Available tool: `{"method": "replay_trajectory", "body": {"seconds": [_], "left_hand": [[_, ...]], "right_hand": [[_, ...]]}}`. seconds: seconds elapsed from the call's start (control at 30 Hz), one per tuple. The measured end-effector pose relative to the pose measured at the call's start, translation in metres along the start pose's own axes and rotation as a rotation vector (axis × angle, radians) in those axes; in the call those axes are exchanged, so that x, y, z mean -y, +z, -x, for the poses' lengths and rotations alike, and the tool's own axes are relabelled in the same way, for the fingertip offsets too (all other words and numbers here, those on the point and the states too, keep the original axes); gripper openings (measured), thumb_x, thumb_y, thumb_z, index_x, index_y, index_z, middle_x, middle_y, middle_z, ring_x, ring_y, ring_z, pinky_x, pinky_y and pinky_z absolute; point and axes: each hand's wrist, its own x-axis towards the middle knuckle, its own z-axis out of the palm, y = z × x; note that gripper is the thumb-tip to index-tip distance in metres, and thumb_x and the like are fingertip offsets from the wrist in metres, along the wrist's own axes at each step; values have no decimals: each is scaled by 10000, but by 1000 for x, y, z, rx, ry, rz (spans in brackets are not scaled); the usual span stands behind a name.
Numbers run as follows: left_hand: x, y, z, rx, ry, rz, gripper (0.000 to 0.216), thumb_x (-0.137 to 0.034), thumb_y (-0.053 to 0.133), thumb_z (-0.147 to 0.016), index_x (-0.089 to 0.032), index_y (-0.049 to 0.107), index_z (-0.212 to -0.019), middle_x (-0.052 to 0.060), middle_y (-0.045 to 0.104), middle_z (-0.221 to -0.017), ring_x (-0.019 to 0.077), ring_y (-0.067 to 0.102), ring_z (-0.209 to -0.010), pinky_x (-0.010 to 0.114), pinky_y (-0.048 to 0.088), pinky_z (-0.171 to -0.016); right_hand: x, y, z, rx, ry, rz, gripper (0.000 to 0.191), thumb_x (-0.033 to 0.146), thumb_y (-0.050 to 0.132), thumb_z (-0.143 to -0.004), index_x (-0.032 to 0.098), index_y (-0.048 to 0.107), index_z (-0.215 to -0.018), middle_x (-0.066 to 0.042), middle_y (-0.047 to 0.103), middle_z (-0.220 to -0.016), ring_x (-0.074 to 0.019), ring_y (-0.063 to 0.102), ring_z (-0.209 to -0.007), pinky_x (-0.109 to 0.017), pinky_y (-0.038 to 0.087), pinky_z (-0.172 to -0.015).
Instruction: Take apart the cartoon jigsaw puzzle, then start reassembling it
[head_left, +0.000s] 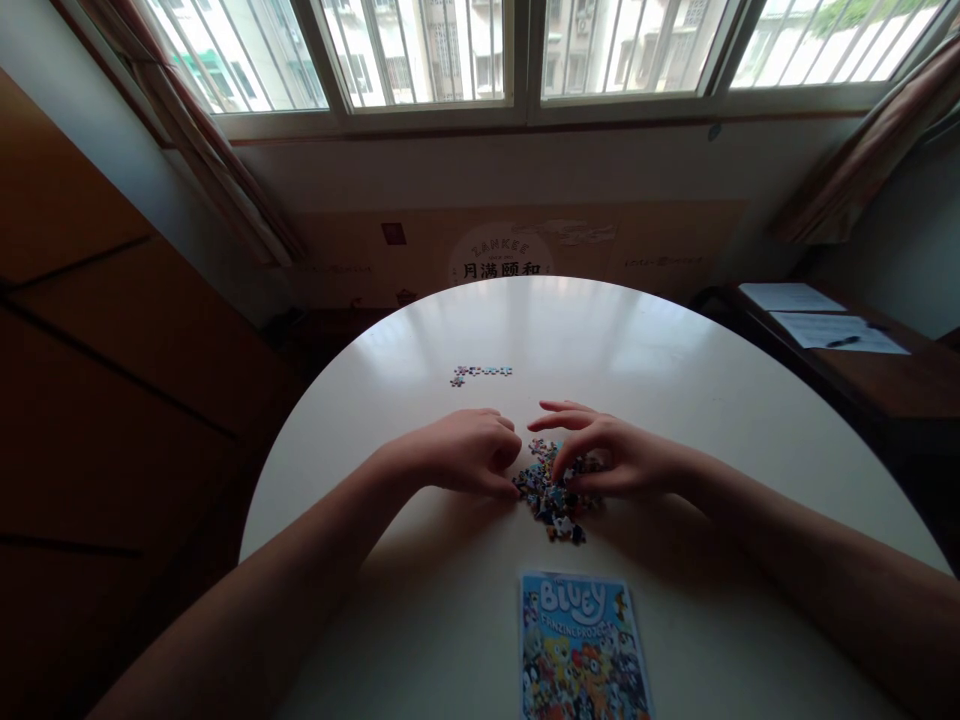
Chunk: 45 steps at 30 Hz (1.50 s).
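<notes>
Your left hand (476,452) is curling beside a multicoloured heap of knobbed jigsaw pieces (541,490); your right hand (616,455) is arching over it. I cannot tell whether either is gripping. On the smooth white worktop (420,620), the heap is sitting between a joined jigsaw strip (475,371) toward the far edge and a blue rectangular picture sheet (583,650) nearer you.

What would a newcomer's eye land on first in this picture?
Probably the bright blue Bluey picture at the bottom, on the white table. Just beyond it, the right hand reaches over a jigsaw heap, the left hand at its left edge. Farther off lies a short strip of pieces.
</notes>
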Motion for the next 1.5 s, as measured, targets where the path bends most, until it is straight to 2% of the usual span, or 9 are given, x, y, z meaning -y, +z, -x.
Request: {"method": "replay_trajectory", "body": {"seconds": [0.17, 0.33, 0.47, 0.63, 0.83, 1.0, 1.13, 1.23, 1.5], "left_hand": [[1, 2, 0, -19, 31, 18, 269, -390, 726, -780, -190, 579, -678, 9, 581, -705, 174, 517, -734, 303, 375, -669], [2, 2, 0, -32, 38, 46, 281, -387, 749, -761, -190, 571, -672, 1, 574, -696, 176, 526, -750, 304, 382, -684], [3, 2, 1, -28, 33, 62, 279, -380, 763, -752, -189, 574, -676, -1, 579, -710, 172, 527, -748, 302, 375, -667], [3, 0, 1, 4, 28, 89, 298, -425, 755, -767, -187, 589, -699, 11, 593, -746, 176, 532, -758, 305, 374, -660], [4, -2, 1, 3, 36, 91, 283, -361, 777, -738, -190, 560, -675, 3, 577, -738, 178, 522, -779, 302, 379, -679], [3, -1, 0, 0, 28, 95, 279, -322, 785, -714, -191, 543, -666, -3, 559, -724, 175, 513, -765, 298, 384, -680], [5, -1, 0, 0, 36, 97, 269, -339, 772, -727, -191, 553, -672, -1, 565, -719, 177, 518, -756, 304, 391, -694], [7, -2, 0, 14, 37, 129, 256, -346, 752, -749, -188, 563, -681, 3, 578, -730, 174, 521, -752, 302, 392, -693], [12, -1, 1, -4, 15, 188, 131, -231, 681, -750, -184, 576, -688, -4, 572, -739, 161, 529, -731, 292, 393, -668]], "right_hand": [[27, 2, 6, 52, -74, 230, 198, 341, 788, -789, 380, 763, -981, 51, 459, -1482, -302, 199, -1502, -630, 165, -1201], [42, 4, 8, 80, -114, 312, 210, 302, 781, -800, 410, 761, -980, 74, 451, -1485, -308, 227, -1495, -642, 226, -1180], [43, 1, 10, 85, -119, 331, 217, 253, 790, -780, 409, 763, -929, 96, 455, -1477, -310, 236, -1492, -655, 243, -1170], [41, -4, 13, 58, -81, 346, 76, 289, 783, -790, 353, 760, -822, 101, 470, -1468, -298, 270, -1481, -643, 273, -1162], [41, 4, 10, 57, -98, 369, 170, 334, 746, -835, 377, 744, -999, 83, 430, -1505, -276, 285, -1476, -594, 276, -1177], [44, 9, 8, 71, -108, 402, 145, 346, 712, -861, 322, 733, -1003, 55, 430, -1508, -279, 298, -1466, -570, 246, -1195], [45, 10, 6, 92, -114, 407, 200, 338, 704, -867, 326, 715, -1066, 53, 403, -1527, -281, 303, -1461, -563, 248, -1195], [46, 10, 5, 99, -109, 405, 166, 327, 678, -886, 309, 718, -1046, 48, 397, -1533, -290, 307, -1458, -569, 251, -1192], [47, 12, 6, 42, -139, 415, 102, 304, 673, -886, 291, 732, -969, 36, 438, -1505, -289, 341, -1444, -577, 297, -1173]]}}
